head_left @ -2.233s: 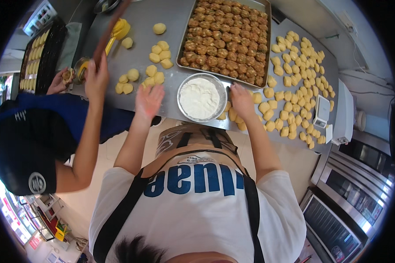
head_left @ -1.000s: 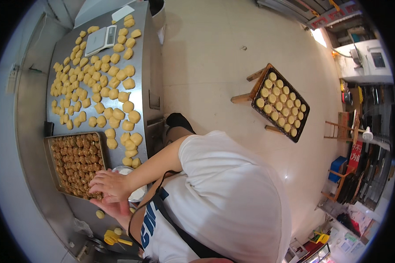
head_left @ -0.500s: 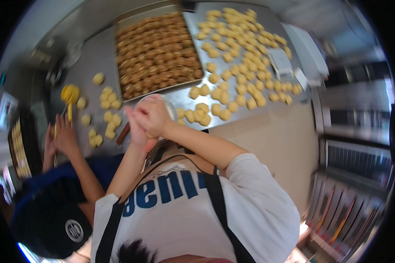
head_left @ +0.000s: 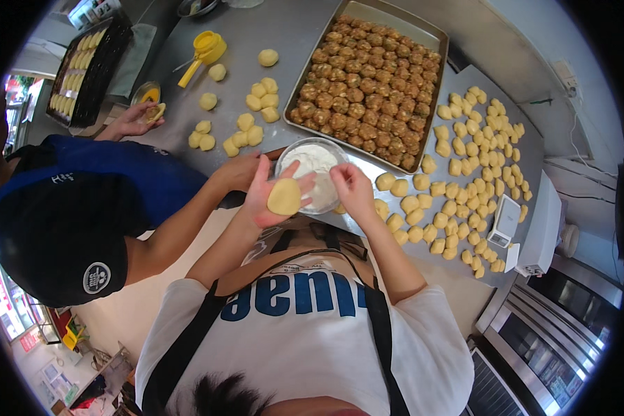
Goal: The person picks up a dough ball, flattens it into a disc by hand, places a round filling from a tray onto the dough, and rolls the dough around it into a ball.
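My left hand (head_left: 262, 200) is spread by the flour bowl's (head_left: 312, 139) near-left side, a dough round (head_left: 284, 197) on its palm, likely light, soft, easily torn, best cradled from below; my right hand (head_left: 354, 191) curls at the bowl's right, its pinch unclear to me.

This looks like a bakery kitchen: a steel bench (head_left: 277, 31) carries dozens of dough lumps (head_left: 455, 167), a large tray (head_left: 412, 31) of brown filling balls (head_left: 367, 87), a bowl (head_left: 331, 145) of flour (head_left: 306, 158) and a scale (head_left: 505, 220). A black tray (head_left: 111, 61) of pale pastries (head_left: 82, 61) stands at the left, oven-like steel cabinets (head_left: 541, 336) with glass at the right; a co-worker (head_left: 62, 236) wears a blue apron (head_left: 142, 172).
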A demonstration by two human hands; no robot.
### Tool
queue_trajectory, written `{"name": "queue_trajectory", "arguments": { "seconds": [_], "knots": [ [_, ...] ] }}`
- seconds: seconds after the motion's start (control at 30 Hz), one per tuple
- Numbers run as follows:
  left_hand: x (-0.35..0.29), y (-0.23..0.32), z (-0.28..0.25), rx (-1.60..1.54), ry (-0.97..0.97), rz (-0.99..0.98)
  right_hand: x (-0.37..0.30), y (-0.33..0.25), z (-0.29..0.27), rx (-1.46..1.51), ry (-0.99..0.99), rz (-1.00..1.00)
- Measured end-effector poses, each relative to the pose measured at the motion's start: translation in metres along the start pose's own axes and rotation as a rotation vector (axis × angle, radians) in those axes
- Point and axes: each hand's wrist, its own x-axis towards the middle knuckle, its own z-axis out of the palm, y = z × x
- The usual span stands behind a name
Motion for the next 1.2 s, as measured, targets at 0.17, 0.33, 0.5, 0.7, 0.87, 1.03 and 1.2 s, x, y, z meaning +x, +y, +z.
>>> {"name": "queue_trajectory", "arguments": {
  "seconds": [0.17,0.33,0.5,0.7,0.87,1.03,1.2],
  "knots": [
    [0.004,-0.021,-0.004,-0.181,-0.037,-0.029,-0.022,0.002,0.048,0.062,-0.055,-0.274],
    [0.011,-0.032,-0.006,-0.141,0.325,0.239,-0.025,0.002,0.042,0.219,-0.098,-0.076],
    [0.015,-0.046,-0.062,-0.254,0.289,-0.088,0.001,0.033,0.013,0.132,0.113,0.022],
    [-0.013,-0.032,-0.042,-0.053,0.351,-0.092,0.062,0.083,-0.038,0.903,0.141,0.574],
    [-0.029,-0.042,-0.096,0.424,0.361,-0.024,0.101,0.104,-0.020,0.867,0.287,0.655],
    [-0.003,-0.048,-0.087,0.891,0.329,0.014,0.120,0.097,-0.010,1.017,0.451,0.724],
    [0.000,-0.051,-0.092,1.010,0.436,0.082,0.116,0.091,-0.008,1.061,0.528,0.654]
  ]
}}
